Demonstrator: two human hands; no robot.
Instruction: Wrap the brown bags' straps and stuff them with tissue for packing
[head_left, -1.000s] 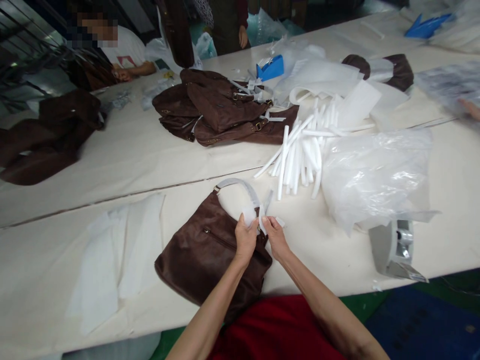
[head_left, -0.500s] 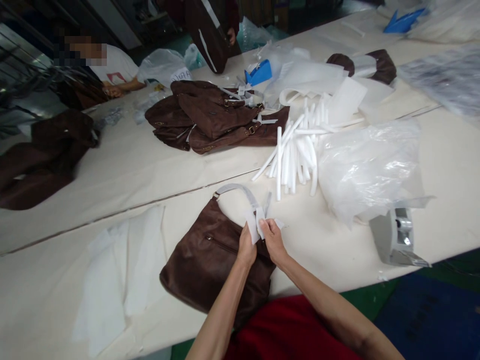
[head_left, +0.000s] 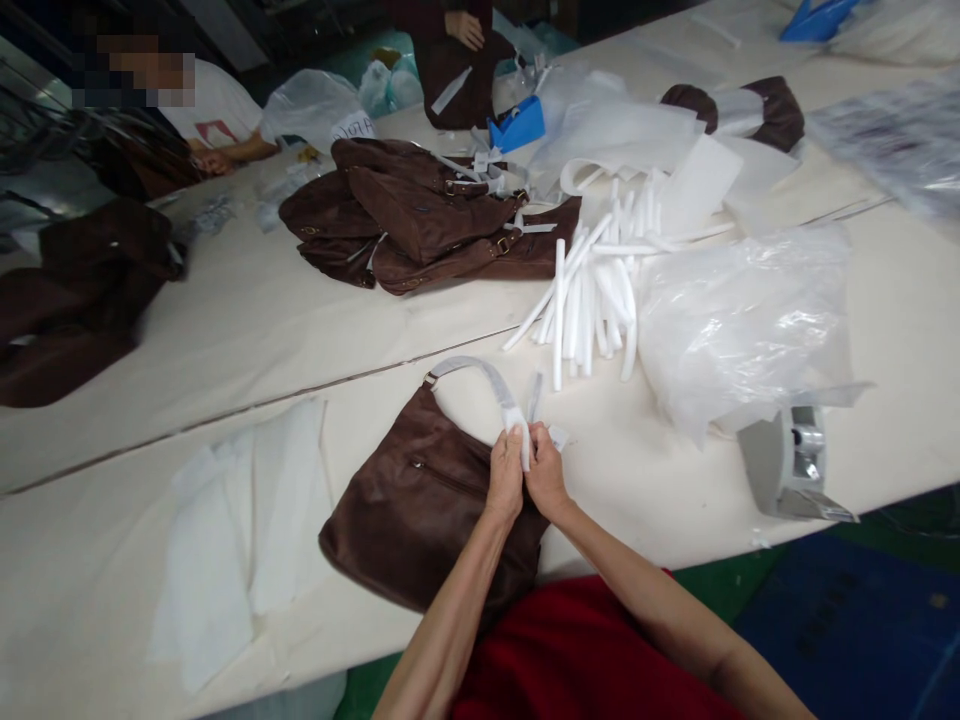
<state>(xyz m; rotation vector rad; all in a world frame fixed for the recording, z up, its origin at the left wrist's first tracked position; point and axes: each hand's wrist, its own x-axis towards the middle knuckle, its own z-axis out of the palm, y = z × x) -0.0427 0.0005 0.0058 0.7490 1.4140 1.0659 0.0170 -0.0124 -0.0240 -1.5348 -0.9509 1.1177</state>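
A brown handbag (head_left: pixel 420 490) lies on the table in front of me, its strap (head_left: pixel 480 368) arching up and covered in pale wrapping. At the strap's right end, my left hand (head_left: pixel 507 470) is closed on a white wrapping piece (head_left: pixel 514 418) around the strap. My right hand (head_left: pixel 546 472) touches it from the right, fingers closed on the same wrapped end. A small white tag (head_left: pixel 558 437) shows just behind my right hand. The strap's buckle there is hidden by my fingers.
White foam sticks (head_left: pixel 585 310) lie beyond the bag, with stacked brown bags (head_left: pixel 427 220) behind them. Clear plastic bags (head_left: pixel 742 330) and a tape dispenser (head_left: pixel 795 465) are at right, white sheets (head_left: pixel 217 540) at left. Two people stand across the table (head_left: pixel 390 420).
Both hands have closed in around the strap end, and the white piece now wraps it instead of standing apart. Across the table, the brown bag by one person has changed position.
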